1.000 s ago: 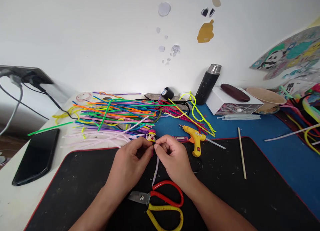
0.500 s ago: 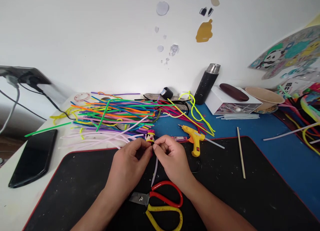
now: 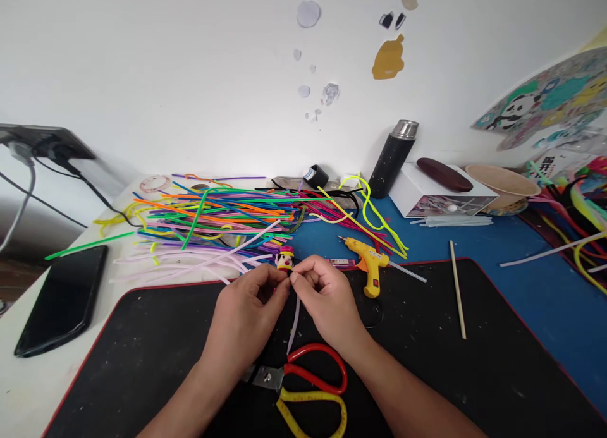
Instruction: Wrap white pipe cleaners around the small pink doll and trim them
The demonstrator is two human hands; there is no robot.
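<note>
Over a black mat (image 3: pixel 156 337), left hand (image 3: pixel 246 308) and right hand (image 3: pixel 327 302), each grip pinched together on a small figure (image 3: pixel 286 259)

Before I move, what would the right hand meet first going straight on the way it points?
Likely the small figure held by the left hand, just ahead of the right hand; whether they touch is unclear.

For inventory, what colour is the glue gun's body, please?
The glue gun's body is yellow, seen in the head view.

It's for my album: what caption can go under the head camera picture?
Left hand and right hand meet at a tiny figure, colourful craft stems behind, scissors in front.
</note>
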